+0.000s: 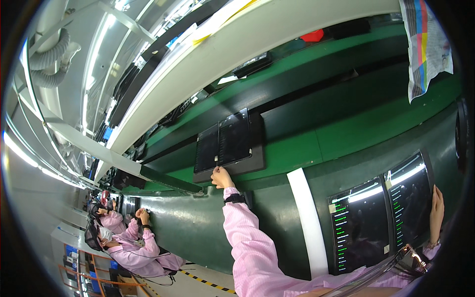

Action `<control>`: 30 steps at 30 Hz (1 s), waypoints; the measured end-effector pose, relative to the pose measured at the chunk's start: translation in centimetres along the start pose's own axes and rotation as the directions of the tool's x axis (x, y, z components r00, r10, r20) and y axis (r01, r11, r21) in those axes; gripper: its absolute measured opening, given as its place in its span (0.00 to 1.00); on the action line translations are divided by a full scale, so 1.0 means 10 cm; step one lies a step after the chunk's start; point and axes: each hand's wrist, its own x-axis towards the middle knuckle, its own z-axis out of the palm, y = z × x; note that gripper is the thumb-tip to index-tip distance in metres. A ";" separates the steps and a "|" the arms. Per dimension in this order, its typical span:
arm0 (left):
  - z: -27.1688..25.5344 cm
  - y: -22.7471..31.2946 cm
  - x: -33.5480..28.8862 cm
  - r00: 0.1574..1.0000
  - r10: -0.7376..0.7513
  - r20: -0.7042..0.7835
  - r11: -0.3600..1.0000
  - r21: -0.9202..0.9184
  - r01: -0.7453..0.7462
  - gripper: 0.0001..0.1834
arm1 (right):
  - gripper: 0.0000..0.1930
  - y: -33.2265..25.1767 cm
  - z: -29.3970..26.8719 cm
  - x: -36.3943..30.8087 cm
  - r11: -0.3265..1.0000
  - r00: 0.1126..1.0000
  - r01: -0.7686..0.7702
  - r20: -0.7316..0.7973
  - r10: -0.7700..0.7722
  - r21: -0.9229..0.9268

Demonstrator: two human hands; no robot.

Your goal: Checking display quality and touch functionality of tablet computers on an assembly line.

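Two dark-screened tablets, a left one (207, 148) and a right one (235, 137), lie side by side on a black foam-like tray (257, 143) on the far green surface. My left hand (221, 177) is curled at their near edge, where they meet; its fingertips are too small to show what they pinch. At the right, two lit tablets, one (363, 232) beside another (409, 198), display rows of white and green text. Along the outer edge of the rightmost one my right hand (436, 210) rests with fingers stretched out. Small pale tabs stick to the tablets.
A white strip (309, 222) lies across the dark green bench between both tablet pairs. Above runs a long pale shelf beam (297, 29); a printed sheet (428, 49) hangs at upper right. A green-edged post (170, 180) meets the bench. Co-workers in pink (143, 255) sit at left.
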 end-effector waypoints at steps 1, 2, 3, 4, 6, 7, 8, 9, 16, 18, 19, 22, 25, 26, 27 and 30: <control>0.05 0.01 -0.01 0.999 -0.034 -0.016 0.999 -0.013 0.034 0.18 | 0.21 -0.04 -0.06 -0.07 1.000 1.000 -0.003 -0.019 0.003 -0.015; 0.10 -0.01 -0.02 0.999 -0.039 0.000 0.999 -0.025 0.039 0.18 | 0.21 -0.07 -0.09 -0.13 1.000 0.999 -0.005 -0.033 0.004 -0.029; 0.13 -0.04 -0.02 1.000 -0.016 0.014 1.000 0.009 0.016 0.18 | 0.20 -0.11 -0.11 -0.17 0.999 0.999 -0.005 -0.042 0.003 -0.043; 0.10 0.02 -0.07 1.000 0.024 0.016 0.999 0.040 -0.024 0.18 | 0.20 -0.07 -0.13 -0.19 0.999 0.999 -0.009 -0.053 0.007 -0.038; 0.01 0.04 -0.13 0.994 0.095 0.055 0.993 0.058 -0.099 0.19 | 0.20 -0.01 -0.12 -0.18 1.000 0.998 -0.008 -0.058 0.007 -0.027; -0.06 0.03 -0.15 0.983 0.158 0.094 0.983 0.083 -0.165 0.19 | 0.20 0.01 -0.09 -0.14 1.000 0.999 -0.003 -0.054 0.002 -0.021; -0.15 0.02 -0.16 0.967 0.218 0.131 0.964 0.124 -0.234 0.27 | 0.20 0.08 -0.03 -0.06 1.000 0.999 0.021 -0.044 -0.022 -0.016; -0.06 0.17 -0.31 0.957 0.240 0.163 0.961 0.102 -0.259 0.27 | 0.20 0.10 -0.12 -0.18 0.999 0.997 0.005 -0.072 -0.007 -0.034; 0.55 0.78 -0.57 0.909 0.415 0.046 0.892 0.179 -0.416 0.54 | 0.18 -0.29 -0.27 -0.25 0.965 0.995 -0.087 -0.074 0.071 -0.247; 0.74 0.81 -0.34 0.940 0.320 -0.121 0.933 0.213 -0.290 0.54 | 0.17 -0.46 -0.37 -0.20 0.924 0.995 -0.005 -0.097 -0.034 -0.383; 0.76 0.86 -0.33 0.946 0.274 -0.172 0.947 0.221 -0.234 0.53 | 0.16 -0.38 -0.38 -0.18 0.868 0.986 0.067 -0.098 -0.132 -0.492; 0.35 0.30 0.40 0.991 0.083 -0.101 0.995 0.069 -0.076 0.48 | 0.16 -1.03 -0.05 0.54 0.815 0.924 0.315 -0.037 -0.380 -0.486; 0.63 0.47 0.25 0.988 0.121 0.100 0.971 -0.220 -0.096 0.44 | 0.17 -1.67 -0.06 0.73 0.652 0.739 0.652 0.135 -0.660 -0.387; 0.53 0.41 0.31 0.979 0.109 0.173 0.940 -0.340 -0.044 0.42 | 0.18 -1.94 0.19 0.95 0.551 0.619 0.775 0.194 -0.761 -0.310; 0.46 0.35 0.34 0.978 0.112 0.176 0.939 -0.341 -0.046 0.37 | 0.18 -2.28 0.37 1.15 0.432 0.479 0.873 0.237 -0.845 -0.224; 0.54 0.24 0.35 0.962 0.217 0.168 0.927 -0.343 -0.149 0.33 | 0.36 -3.47 1.09 1.65 0.575 0.359 0.817 0.743 -0.565 0.043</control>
